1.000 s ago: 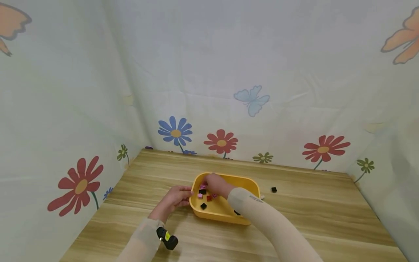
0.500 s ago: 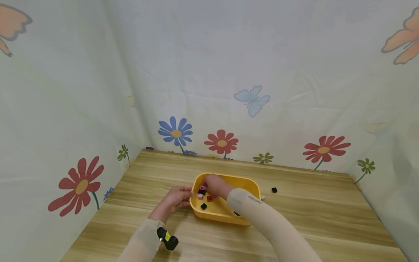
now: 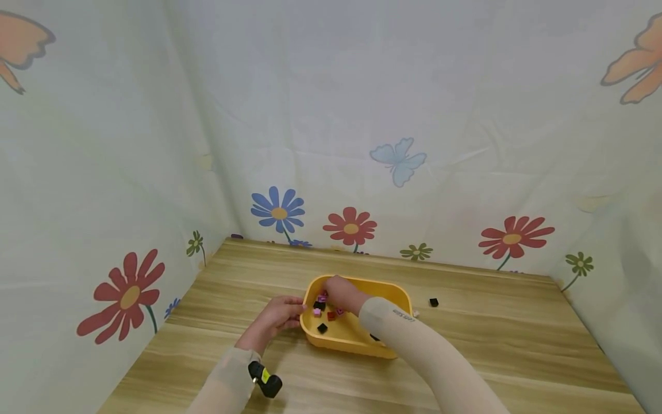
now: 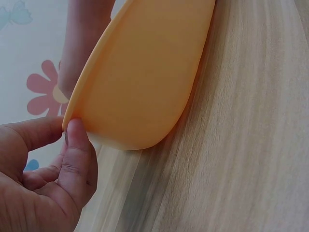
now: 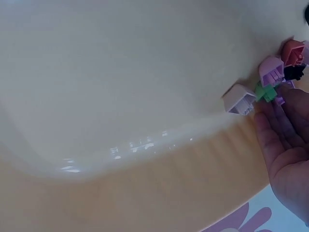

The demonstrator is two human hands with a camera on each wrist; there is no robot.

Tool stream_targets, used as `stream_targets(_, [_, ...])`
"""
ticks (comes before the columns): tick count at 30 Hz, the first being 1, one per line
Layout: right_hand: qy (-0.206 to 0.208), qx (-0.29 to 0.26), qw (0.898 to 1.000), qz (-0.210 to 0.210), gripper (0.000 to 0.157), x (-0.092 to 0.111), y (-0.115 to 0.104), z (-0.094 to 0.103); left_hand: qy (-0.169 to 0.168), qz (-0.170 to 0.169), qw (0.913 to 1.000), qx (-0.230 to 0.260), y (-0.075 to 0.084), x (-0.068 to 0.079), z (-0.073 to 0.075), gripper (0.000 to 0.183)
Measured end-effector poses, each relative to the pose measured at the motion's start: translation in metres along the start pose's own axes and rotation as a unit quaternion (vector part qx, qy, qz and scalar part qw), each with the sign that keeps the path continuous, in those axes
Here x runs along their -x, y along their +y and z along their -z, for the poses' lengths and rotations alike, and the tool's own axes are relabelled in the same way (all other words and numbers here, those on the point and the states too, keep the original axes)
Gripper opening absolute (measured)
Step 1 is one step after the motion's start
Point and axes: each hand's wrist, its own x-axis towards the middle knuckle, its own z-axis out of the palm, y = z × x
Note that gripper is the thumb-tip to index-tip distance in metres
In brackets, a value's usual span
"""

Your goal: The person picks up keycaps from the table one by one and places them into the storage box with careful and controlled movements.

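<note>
A yellow plastic tub (image 3: 357, 349) stands on the wooden table with small keycaps inside. My left hand (image 3: 276, 316) pinches the tub's left rim between thumb and fingers, as the left wrist view shows at the tub wall (image 4: 140, 77). Inside the far left corner, my right hand (image 3: 343, 292) reaches among the keycaps. The right wrist view has its fingers (image 5: 273, 137) right at a purple keycap (image 5: 281, 100) and a green keycap (image 5: 266, 92); I cannot tell whether they grip one. Beside these lie a white keycap (image 5: 240, 100), a pink keycap (image 5: 272, 71) and a red keycap (image 5: 292, 53).
On the table right of the tub lie a black keycap (image 3: 434, 302) and a whitish piece (image 3: 416, 314) close to the wall of the tub. A flower-printed curtain (image 3: 439, 195) encloses the table at the back and sides. My right forearm (image 3: 434, 356) crosses over the tub.
The pink and black keycaps by my right fingers shifted slightly within the first half second. Both hands stay in place; the head view tilts a little.
</note>
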Motion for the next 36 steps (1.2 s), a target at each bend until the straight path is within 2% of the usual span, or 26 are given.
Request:
stream_targets(10, [-0.007, -0.007, 1.000, 0.025, 0.015, 0.009, 0.000, 0.024, 0.015, 0.005, 0.9999, -0.005, -0.001, 0.000, 0.001, 0.040])
stream_targets(15, [-0.024, -0.050, 0.998, 0.038, 0.016, 0.021, 0.000, 0.044, 0.008, 0.004, 0.9999, -0.008, 0.000, 0.000, 0.001, 0.041])
stream_targets(20, [-0.015, -0.073, 0.994, 0.078, 0.020, 0.042, 0.003, 0.073, 0.005, 0.007, 1.0000, -0.005, 0.001, -0.001, -0.001, 0.042])
stream_targets(23, [0.011, -0.050, 0.993, 0.111, 0.020, 0.056, 0.009, 0.090, 0.006, 0.005, 0.9999, -0.007, 0.000, -0.001, -0.001, 0.041])
stream_targets(25, [0.025, -0.044, 0.992, 0.116, 0.019, 0.066, 0.013, 0.103, 0.006, 0.003, 1.0000, -0.007, 0.000, -0.001, -0.002, 0.041])
stream_targets(31, [0.037, -0.063, 0.993, 0.094, 0.018, 0.100, 0.022, 0.140, 0.001, -0.004, 1.0000, -0.005, 0.001, 0.000, -0.002, 0.041])
stream_targets(36, [0.047, -0.099, 0.991, 0.079, 0.019, 0.126, 0.034, 0.148, 0.001, 0.003, 1.0000, -0.006, 0.002, 0.000, -0.002, 0.040])
